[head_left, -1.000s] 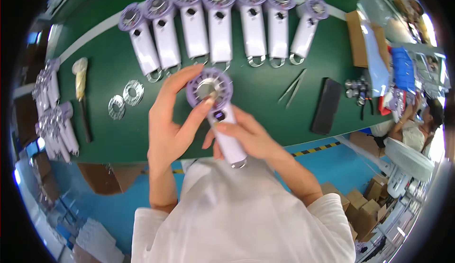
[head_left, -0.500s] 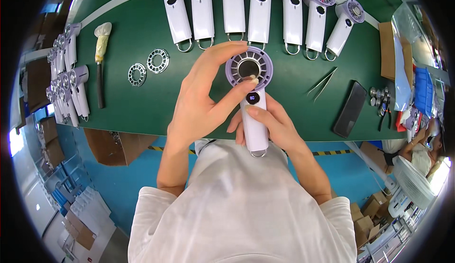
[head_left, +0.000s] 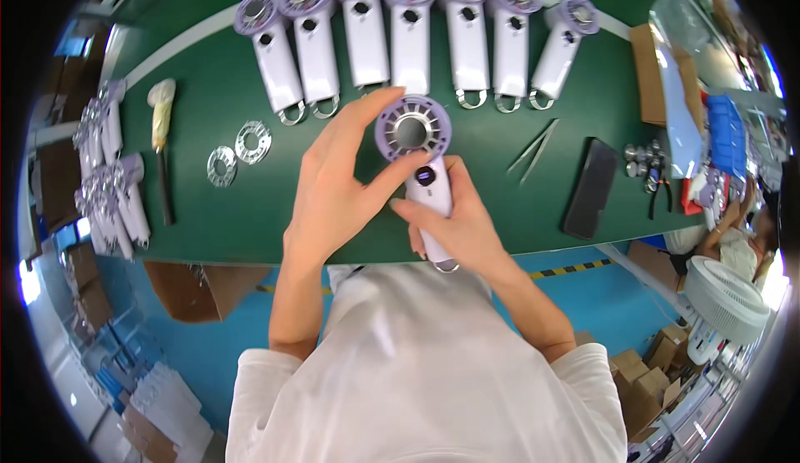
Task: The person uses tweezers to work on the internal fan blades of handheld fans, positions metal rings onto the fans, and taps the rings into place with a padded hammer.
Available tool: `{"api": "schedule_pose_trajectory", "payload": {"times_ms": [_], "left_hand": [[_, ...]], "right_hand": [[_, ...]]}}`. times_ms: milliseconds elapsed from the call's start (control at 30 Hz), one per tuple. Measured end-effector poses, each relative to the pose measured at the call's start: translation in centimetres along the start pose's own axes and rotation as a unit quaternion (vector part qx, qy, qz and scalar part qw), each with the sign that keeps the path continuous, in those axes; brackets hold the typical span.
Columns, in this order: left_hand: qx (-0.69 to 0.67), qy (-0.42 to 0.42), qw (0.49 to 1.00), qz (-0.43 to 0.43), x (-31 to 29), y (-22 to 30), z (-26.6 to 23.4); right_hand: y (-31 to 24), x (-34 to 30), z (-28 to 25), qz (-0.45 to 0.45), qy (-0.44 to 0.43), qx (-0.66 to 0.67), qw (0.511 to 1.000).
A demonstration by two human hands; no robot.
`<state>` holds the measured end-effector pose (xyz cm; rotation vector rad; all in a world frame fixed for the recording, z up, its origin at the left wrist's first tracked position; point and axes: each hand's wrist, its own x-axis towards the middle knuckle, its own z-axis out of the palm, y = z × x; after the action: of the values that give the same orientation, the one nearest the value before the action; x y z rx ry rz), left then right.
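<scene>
As the left hand (head_left: 332, 186) shifts its thumb, baring the hub (head_left: 412, 132) of the fan (head_left: 431, 186), its grip spans the rim (head_left: 384, 135); the right hand (head_left: 467, 228) clasps the handle (head_left: 440, 201).

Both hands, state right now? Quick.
Left hand: curled around the purple head of the handheld fan, holding it.
Right hand: closed, holding the same fan's pale handle.
</scene>
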<state>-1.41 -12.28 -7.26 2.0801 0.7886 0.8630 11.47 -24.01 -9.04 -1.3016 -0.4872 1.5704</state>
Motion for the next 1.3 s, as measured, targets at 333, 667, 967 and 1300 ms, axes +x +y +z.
{"api": "schedule_pose_trajectory", "payload": {"times_ms": [333, 667, 967, 1300], "left_hand": [[0.041, 0.024, 0.998, -0.05, -0.4, -1.1, -0.6], [0.103, 0.104, 0.98, -0.136, -5.2, -3.6, -2.5], [0.102, 0.116, 0.974, -0.163, -6.0, -4.8, -2.5], [0.095, 0.044, 0.984, -0.144, -5.1, -3.8, -0.1]], "right_hand": [[-7.8, 0.7, -10.0, -0.242, 0.399, -0.186, 0.865], [-8.6, 8.3, -21.0, -0.181, 0.541, -0.26, 0.779], [-8.1, 9.5, -21.0, -0.225, 0.536, -0.32, 0.748], [-8.0, 8.9, -21.3, -0.217, 0.514, -0.36, 0.748]]}}
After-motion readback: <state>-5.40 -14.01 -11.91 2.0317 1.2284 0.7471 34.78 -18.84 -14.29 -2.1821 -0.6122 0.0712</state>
